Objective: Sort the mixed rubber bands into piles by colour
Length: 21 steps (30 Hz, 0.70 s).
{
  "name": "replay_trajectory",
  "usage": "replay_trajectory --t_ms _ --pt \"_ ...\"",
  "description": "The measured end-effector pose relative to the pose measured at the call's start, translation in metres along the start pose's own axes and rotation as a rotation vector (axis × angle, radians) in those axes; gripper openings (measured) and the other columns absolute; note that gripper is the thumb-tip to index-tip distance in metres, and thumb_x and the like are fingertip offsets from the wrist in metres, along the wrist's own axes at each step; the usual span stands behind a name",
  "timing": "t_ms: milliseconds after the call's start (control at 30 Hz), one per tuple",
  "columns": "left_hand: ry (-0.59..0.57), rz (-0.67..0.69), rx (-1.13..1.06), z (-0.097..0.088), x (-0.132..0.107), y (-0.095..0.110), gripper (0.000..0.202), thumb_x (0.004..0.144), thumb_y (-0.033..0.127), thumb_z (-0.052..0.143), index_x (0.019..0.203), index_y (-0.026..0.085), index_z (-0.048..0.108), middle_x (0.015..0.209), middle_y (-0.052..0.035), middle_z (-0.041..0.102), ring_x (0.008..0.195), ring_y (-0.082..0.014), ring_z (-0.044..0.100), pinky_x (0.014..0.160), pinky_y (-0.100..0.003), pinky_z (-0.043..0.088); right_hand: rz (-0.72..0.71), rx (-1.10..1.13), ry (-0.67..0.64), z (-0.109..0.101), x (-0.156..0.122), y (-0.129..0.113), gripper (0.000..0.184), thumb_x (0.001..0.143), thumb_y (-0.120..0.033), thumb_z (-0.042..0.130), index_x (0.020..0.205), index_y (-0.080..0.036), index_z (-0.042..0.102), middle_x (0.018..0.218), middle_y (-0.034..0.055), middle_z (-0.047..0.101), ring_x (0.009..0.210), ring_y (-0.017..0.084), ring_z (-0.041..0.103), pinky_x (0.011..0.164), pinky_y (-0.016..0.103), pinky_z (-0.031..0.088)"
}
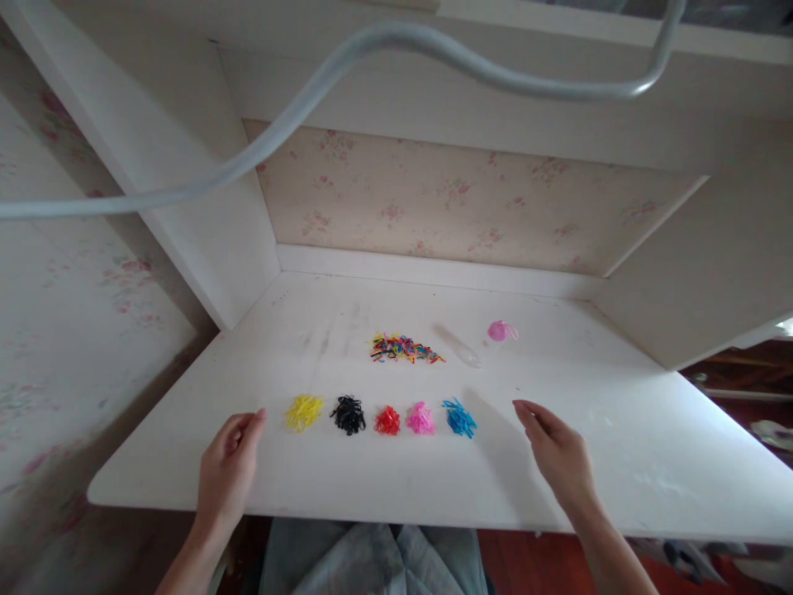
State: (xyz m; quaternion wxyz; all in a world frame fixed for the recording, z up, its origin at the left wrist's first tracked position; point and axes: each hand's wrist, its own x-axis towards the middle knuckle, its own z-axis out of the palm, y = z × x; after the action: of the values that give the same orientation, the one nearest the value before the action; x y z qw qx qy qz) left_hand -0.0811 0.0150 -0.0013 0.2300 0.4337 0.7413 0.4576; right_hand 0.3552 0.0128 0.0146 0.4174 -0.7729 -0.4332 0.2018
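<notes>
Left hand (229, 463): fingers curled, thumb laid along them; whether it is fully closed or encloses anything small cannot be determined. Right hand (557, 450): fingers bent and drawn together, tips directed towards the left hand; whether these meet, or pinch anything, cannot be determined. Contact of either hand with the tabletop likewise cannot be confirmed.

Between the hands, five separate heaps of small bands lie in a row. Taken from the left hand towards the right: yellow heap (303, 412), just beside the left hand; black heap (349, 415); red heap (387, 421) and pink heap (421, 418), about midway between the hands; blue heap (459, 417), nearest the right hand yet apart from it.

Further forward than both hands, and between them, lies a mixed heap (402, 348) of multicoloured bands. To its right, ahead of the right hand and slightly inward, a transparent object (472, 359) lies flat; its exact nature is unclear. Beyond that, a pink rounded item (497, 331) with a loop is noted. All rest on the white tabletop (372, 479). Above and forward of the hands, a pale cable (396, 35) crosses the view
</notes>
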Motion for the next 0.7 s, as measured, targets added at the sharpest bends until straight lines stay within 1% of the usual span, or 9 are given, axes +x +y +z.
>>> replay_trajectory --t_ms 67,133,200,267,300,333,467,567,700 --pt "-0.02 -0.004 -0.022 -0.001 0.0 0.0 0.037 0.078 0.052 0.051 0.062 0.019 0.046 0.05 0.0071 0.03 0.047 -0.0086 0.031 0.043 -0.02 0.028 -0.152 -0.093 -0.1 0.006 0.002 -0.03 0.046 0.076 -0.056 0.051 0.094 -0.019 0.071 0.07 0.0016 0.067 0.059 0.014 0.056 0.055 0.023 0.04" --pt "-0.05 -0.003 -0.063 -0.002 -0.001 -0.002 0.039 0.078 0.051 0.052 0.058 0.019 0.042 0.051 0.007 0.027 0.047 -0.0082 0.028 0.043 -0.02 0.025 -0.299 -0.217 -0.215 0.02 0.006 -0.061 0.044 0.081 -0.055 0.046 0.094 -0.021 0.071 0.063 -0.0008 0.065 0.053 0.012 0.053 0.053 0.022 0.038" --pt "-0.064 -0.006 -0.09 -0.003 -0.002 -0.004 0.038 0.078 0.05 0.052 0.058 0.019 0.043 0.052 0.0069 0.026 0.048 -0.0082 0.027 0.043 -0.02 0.024 -0.416 -0.383 -0.334 0.039 0.013 -0.086 0.04 0.085 -0.049 0.041 0.095 -0.024 0.07 0.062 -0.0016 0.064 0.055 0.012 0.055 0.055 0.021 0.037" --pt "-0.068 -0.005 -0.09 -0.004 -0.004 -0.006 0.036 0.077 0.049 0.053 0.06 0.019 0.044 0.052 0.0067 0.026 0.049 -0.0084 0.027 0.044 -0.02 0.023 -0.475 -0.611 -0.424 0.062 0.023 -0.101 0.035 0.087 -0.043 0.04 0.099 -0.029 0.069 0.07 -0.0011 0.066 0.064 0.013 0.06 0.059 0.021 0.038" --pt "-0.065 -0.004 -0.085 -0.004 -0.004 -0.007 0.036 0.077 0.049 0.053 0.06 0.019 0.045 0.052 0.0066 0.026 0.049 -0.0085 0.027 0.044 -0.02 0.023 -0.484 -0.719 -0.452 0.073 0.028 -0.105 0.033 0.087 -0.041 0.039 0.102 -0.031 0.067 0.077 -0.0005 0.068 0.071 0.015 0.061 0.061 0.022 0.038" --pt "-0.063 -0.003 -0.078 -0.005 -0.004 -0.007 0.035 0.077 0.048 0.053 0.06 0.019 0.046 0.052 0.0065 0.026 0.049 -0.0086 0.027 0.044 -0.02 0.024 -0.488 -0.77 -0.462 0.084 0.032 -0.108 0.032 0.087 -0.04 0.04 0.104 -0.032 0.066 0.081 0.0007 0.068 0.075 0.016 0.062 0.063 0.023 0.039" --pt "-0.056 0.003 -0.04 -0.007 -0.003 -0.005 0.034 0.077 0.048 0.052 0.06 0.019 0.047 0.052 0.006 0.028 0.049 -0.0091 0.029 0.044 -0.019 0.026 -0.495 -0.867 -0.478 0.114 0.042 -0.11 0.033 0.088 -0.038 0.039 0.11 -0.031 0.063 0.092 0.0057 0.068 0.083 0.022 0.062 0.07 0.029 0.041" --pt "-0.07 0.016 -0.022 -0.007 -0.003 -0.005 0.034 0.077 0.048 0.052 0.06 0.019 0.048 0.052 0.0058 0.029 0.05 -0.0094 0.031 0.045 -0.019 0.028 -0.503 -0.908 -0.495 0.126 0.044 -0.112 0.037 0.091 -0.04 0.033 0.113 -0.03 0.06 0.096 0.0079 0.067 0.087 0.023 0.062 0.074 0.031 0.041" --pt "-0.083 0.022 -0.025 -0.007 -0.002 -0.006 0.035 0.077 0.05 0.052 0.061 0.019 0.049 0.051 0.0059 0.031 0.051 -0.0094 0.032 0.046 -0.019 0.029 -0.507 -0.934 -0.507 0.133 0.047 -0.113 0.039 0.092 -0.043 0.029 0.114 -0.031 0.059 0.098 0.0078 0.067 0.088 0.022 0.062 0.075 0.031 0.041"
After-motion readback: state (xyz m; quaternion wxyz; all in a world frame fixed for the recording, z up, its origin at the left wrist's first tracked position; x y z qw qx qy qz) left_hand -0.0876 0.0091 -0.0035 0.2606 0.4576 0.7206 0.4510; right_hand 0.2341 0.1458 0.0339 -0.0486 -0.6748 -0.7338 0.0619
